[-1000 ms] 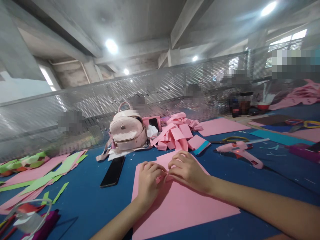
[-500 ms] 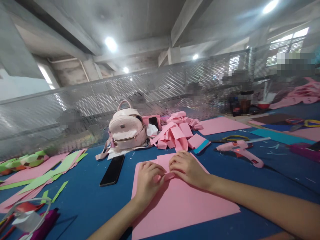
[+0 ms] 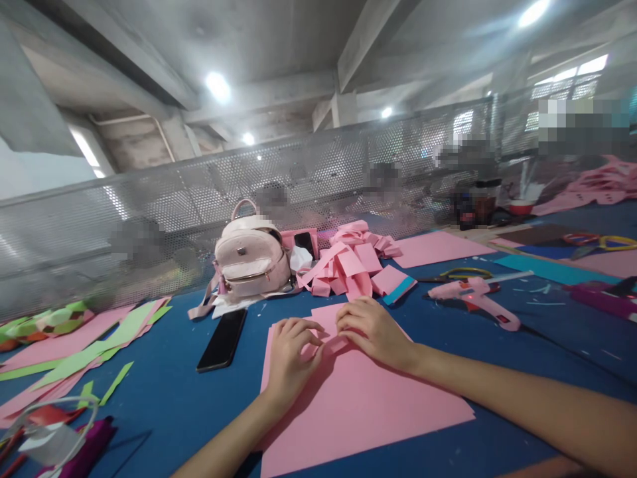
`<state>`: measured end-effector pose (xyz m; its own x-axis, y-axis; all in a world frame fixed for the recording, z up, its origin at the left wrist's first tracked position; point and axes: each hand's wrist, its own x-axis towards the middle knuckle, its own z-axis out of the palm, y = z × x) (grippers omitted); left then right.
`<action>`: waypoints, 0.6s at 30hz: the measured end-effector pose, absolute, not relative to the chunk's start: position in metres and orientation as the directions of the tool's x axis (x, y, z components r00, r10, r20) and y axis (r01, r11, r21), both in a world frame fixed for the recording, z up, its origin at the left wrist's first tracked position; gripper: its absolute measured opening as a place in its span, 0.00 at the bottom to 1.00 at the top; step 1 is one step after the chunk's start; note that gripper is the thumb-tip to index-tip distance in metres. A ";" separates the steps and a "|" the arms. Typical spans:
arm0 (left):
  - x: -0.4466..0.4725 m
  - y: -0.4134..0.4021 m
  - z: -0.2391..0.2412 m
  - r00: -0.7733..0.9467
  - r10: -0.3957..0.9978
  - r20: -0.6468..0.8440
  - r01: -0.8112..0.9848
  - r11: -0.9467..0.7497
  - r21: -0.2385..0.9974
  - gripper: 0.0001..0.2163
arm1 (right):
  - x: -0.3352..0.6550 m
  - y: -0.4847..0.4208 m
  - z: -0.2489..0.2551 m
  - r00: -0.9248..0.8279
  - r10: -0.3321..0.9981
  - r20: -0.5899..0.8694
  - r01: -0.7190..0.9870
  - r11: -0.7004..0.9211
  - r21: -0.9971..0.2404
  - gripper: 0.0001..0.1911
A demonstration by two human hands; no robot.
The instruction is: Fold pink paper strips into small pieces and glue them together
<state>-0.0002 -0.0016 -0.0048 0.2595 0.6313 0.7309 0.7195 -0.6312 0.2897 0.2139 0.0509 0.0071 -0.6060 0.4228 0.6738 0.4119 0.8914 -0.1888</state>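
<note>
A stack of pink paper sheets (image 3: 368, 405) lies in front of me on the blue table. Over its upper half, a small pink paper strip (image 3: 334, 344) is stretched between my two hands. My left hand (image 3: 294, 357) pinches the strip's left end, thumb and fingers bent around it. Curled fingers of my right hand (image 3: 374, 334) hold the other end and hide part of it. Just beyond the hands is a heap of folded pink paper pieces (image 3: 348, 265).
A black phone (image 3: 222, 340) and a pale pink backpack (image 3: 253, 255) are left of centre. To the right lie a pink glue gun (image 3: 478, 299) with its cable and scissors (image 3: 465, 274). Cut green paper (image 3: 107, 342) is on the left. A perforated metal screen (image 3: 308, 172) stands behind.
The loop of pink strip that showed at my left fingers is now flatter and less visible. My left fingers have shifted slightly; my right hand stays nearly in place.
</note>
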 end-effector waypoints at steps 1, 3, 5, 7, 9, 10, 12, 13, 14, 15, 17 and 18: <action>0.000 -0.001 -0.005 0.262 0.618 0.742 0.723 -0.635 0.274 0.09 | 0.214 0.051 0.007 -0.609 0.420 0.673 0.412 0.892 -0.184 0.08; 0.000 -0.001 -0.005 0.264 0.600 0.755 0.730 -0.636 0.250 0.10 | 0.215 0.052 0.007 -0.618 0.403 0.675 0.412 0.897 -0.158 0.07; 0.000 0.000 -0.007 0.266 0.591 0.762 0.732 -0.638 0.239 0.10 | 0.215 0.053 0.005 -0.627 0.377 0.682 0.411 0.903 -0.122 0.06; 0.001 0.000 -0.008 0.269 0.583 0.766 0.730 -0.643 0.233 0.10 | 0.214 0.052 0.003 -0.635 0.354 0.686 0.409 0.908 -0.090 0.05; 0.003 0.000 -0.009 0.277 0.574 0.771 0.725 -0.651 0.224 0.09 | 0.212 0.051 0.001 -0.640 0.330 0.694 0.397 0.915 -0.070 0.05; 0.004 0.000 -0.009 0.282 0.568 0.773 0.722 -0.656 0.219 0.09 | 0.211 0.050 0.000 -0.640 0.320 0.698 0.389 0.919 -0.064 0.05; 0.007 -0.001 -0.009 0.291 0.556 0.779 0.716 -0.666 0.208 0.08 | 0.209 0.048 -0.002 -0.644 0.306 0.701 0.378 0.924 -0.057 0.06; 0.008 -0.001 -0.009 0.291 0.550 0.783 0.713 -0.670 0.205 0.09 | 0.208 0.048 -0.002 -0.652 0.305 0.695 0.374 0.926 -0.055 0.07; 0.009 0.000 -0.009 0.288 0.547 0.786 0.712 -0.671 0.206 0.09 | 0.208 0.048 -0.002 -0.662 0.307 0.684 0.373 0.926 -0.054 0.08; 0.010 0.000 -0.008 0.285 0.546 0.788 0.711 -0.671 0.208 0.09 | 0.207 0.049 -0.002 -0.673 0.312 0.670 0.374 0.926 -0.055 0.08; 0.010 0.001 -0.008 0.276 0.551 0.788 0.712 -0.667 0.217 0.10 | 0.208 0.051 -0.001 -0.685 0.328 0.650 0.380 0.923 -0.064 0.09; 0.010 0.002 -0.008 0.271 0.555 0.787 0.713 -0.664 0.223 0.10 | 0.208 0.052 -0.001 -0.684 0.337 0.647 0.386 0.920 -0.071 0.09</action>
